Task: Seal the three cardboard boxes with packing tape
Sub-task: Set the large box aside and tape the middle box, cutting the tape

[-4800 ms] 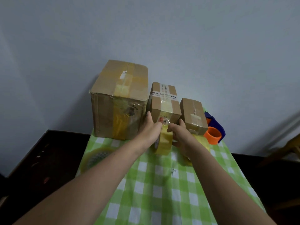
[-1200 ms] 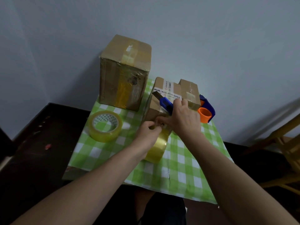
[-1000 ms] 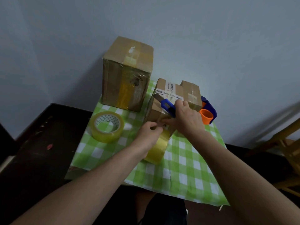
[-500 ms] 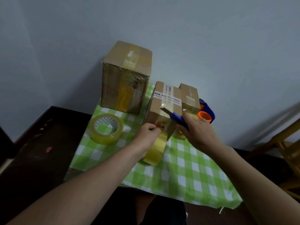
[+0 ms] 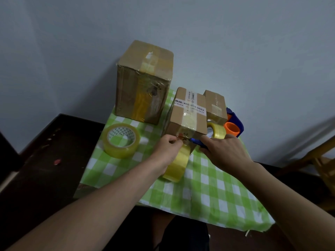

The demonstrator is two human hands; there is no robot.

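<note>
Three cardboard boxes stand on the green checked cloth (image 5: 204,189): a tall box (image 5: 143,87) at the back left, a middle box (image 5: 187,115) with a white label, and a small box (image 5: 215,105) to its right. My left hand (image 5: 169,148) pinches the tape strip at the middle box's front face, and the yellow tape roll (image 5: 178,163) hangs below it. My right hand (image 5: 222,151) grips a blue cutter (image 5: 196,141) held against that strip at the box's lower front edge.
A second tape roll (image 5: 120,140) lies flat at the left of the cloth. A third roll (image 5: 216,130) and an orange and blue dispenser (image 5: 233,125) sit behind my right hand. Dark tabletop (image 5: 45,160) lies to the left, a wooden chair (image 5: 319,160) to the right.
My right hand has brought the blue cutter down from the top of the middle box to its lower front edge. My left hand stays on the tape strip.
</note>
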